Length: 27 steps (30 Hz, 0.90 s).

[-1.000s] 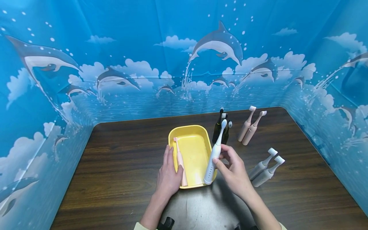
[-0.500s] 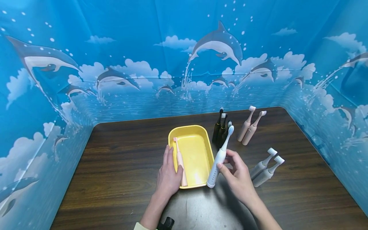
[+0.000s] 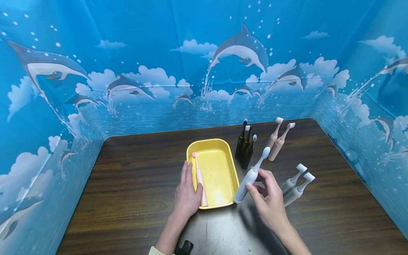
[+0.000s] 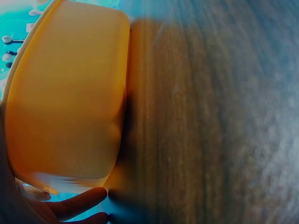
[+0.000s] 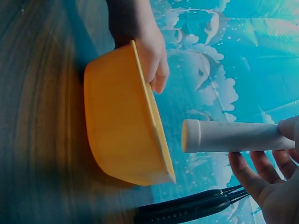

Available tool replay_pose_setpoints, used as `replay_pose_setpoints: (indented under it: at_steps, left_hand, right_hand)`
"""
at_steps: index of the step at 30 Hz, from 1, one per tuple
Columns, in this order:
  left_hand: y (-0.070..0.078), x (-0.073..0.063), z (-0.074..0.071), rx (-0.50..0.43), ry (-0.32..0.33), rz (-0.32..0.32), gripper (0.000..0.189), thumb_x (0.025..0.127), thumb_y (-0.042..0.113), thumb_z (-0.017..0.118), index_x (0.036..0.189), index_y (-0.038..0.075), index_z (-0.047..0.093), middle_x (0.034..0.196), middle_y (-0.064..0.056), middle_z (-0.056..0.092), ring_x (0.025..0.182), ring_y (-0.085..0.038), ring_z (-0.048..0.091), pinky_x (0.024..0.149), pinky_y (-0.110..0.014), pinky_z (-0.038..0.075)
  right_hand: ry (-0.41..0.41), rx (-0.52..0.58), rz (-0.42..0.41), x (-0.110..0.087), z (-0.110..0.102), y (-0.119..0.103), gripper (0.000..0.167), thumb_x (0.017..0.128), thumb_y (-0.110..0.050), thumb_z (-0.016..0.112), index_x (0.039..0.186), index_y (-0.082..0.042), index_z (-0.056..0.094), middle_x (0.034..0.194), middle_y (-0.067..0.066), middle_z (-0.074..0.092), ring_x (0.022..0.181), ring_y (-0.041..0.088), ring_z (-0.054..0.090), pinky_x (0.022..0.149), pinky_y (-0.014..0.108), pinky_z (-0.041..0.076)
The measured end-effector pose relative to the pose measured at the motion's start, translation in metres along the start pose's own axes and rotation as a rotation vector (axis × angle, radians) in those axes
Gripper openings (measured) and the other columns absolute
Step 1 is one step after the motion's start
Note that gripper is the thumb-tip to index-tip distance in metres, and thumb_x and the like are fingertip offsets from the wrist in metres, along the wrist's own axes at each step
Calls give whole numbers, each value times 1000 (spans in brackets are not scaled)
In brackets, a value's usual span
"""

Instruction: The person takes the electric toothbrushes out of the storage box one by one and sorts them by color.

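A white electric toothbrush [image 3: 247,182] is held in my right hand [image 3: 271,202], pinched between thumb and fingers. It tilts with its brush head up and to the right, its base close to the right rim of a yellow plastic tray [image 3: 234,177]. In the right wrist view, the toothbrush base [image 5: 205,135] is apart from the tray wall [image 5: 119,116]. My left hand [image 3: 187,198] grips the tray's left wall, thumb over the rim and fingers outside. Inside the tray along that wall lies a pink electric toothbrush [image 3: 200,177], partly covered by the thumb.
Several black toothbrushes [image 3: 247,150] stand behind the tray's right side. Two pink toothbrushes [image 3: 276,147] stand farther right, and two grey ones [image 3: 294,191] right of my right hand. A dolphin-print curtain [image 3: 191,71] encloses the dark wooden table [image 3: 134,184].
My right hand has moved to the right with the white toothbrush, from over the tray's right edge to just beside it. The left hand and tray have stayed put.
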<state>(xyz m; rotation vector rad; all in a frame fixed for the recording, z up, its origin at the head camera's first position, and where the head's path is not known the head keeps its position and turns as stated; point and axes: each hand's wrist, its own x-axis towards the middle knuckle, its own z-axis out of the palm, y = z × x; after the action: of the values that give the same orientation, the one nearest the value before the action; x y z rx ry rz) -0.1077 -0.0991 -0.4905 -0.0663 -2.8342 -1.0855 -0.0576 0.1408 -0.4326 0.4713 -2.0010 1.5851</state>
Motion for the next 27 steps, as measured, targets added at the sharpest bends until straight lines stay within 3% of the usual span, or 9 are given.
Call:
replay_pose_setpoints:
  at_steps: [6,9,12,15,17,21,27]
  left_hand:
    - [0,0,1,2,-4,-5,72,96,17,62,159,5,30,170,-10,16,107,-36,63,86,-55,51]
    - [0,0,1,2,-4,-8,72,96,17,62,159,5,29,170,-10,16,110,-37,62,88,-55,51]
    - [0,-1,1,4,-6,-10,72,96,17,62,159,5,30,170,-10,16,112,-37,61,90,-56,50]
    - [0,-2,2,8,-2,-3,71,96,17,62,159,4,30,169,-11,16,112,-38,62,90,-56,50]
    - [0,-2,2,8,7,3,71,95,16,62,158,4,31,169,-12,17,111,-39,62,90,-57,50]
    - [0,-2,2,3,11,15,71,96,16,62,158,4,31,169,-12,17,110,-40,63,89,-57,50]
    - [0,-1,3,-1,5,16,71,96,16,62,158,3,31,169,-13,16,111,-40,62,90,-58,50]
  right_hand:
    - [39,-58,-1,-10,-3,0,51,78,29,67,126,15,55,116,6,59,105,8,61,81,21,55]
    - [70,-77,-43,-16,-4,3,47,82,23,68,126,15,56,118,10,59,105,8,60,82,20,54]
    - [109,-94,-112,-21,-4,8,37,93,3,71,125,17,56,118,20,59,107,10,60,82,18,53]
    - [147,-128,-167,-24,-4,13,48,100,-21,68,122,19,55,115,26,59,109,11,60,83,17,53]
    - [179,-146,-191,-25,-5,15,55,100,-29,67,120,21,55,114,26,59,110,11,60,84,18,53]
    - [242,-188,-215,-28,-6,16,59,100,-32,66,114,24,54,110,27,58,112,10,60,85,19,53]
    - [346,-186,-240,-32,-8,12,60,99,-29,68,109,28,53,111,17,60,108,8,62,85,17,52]
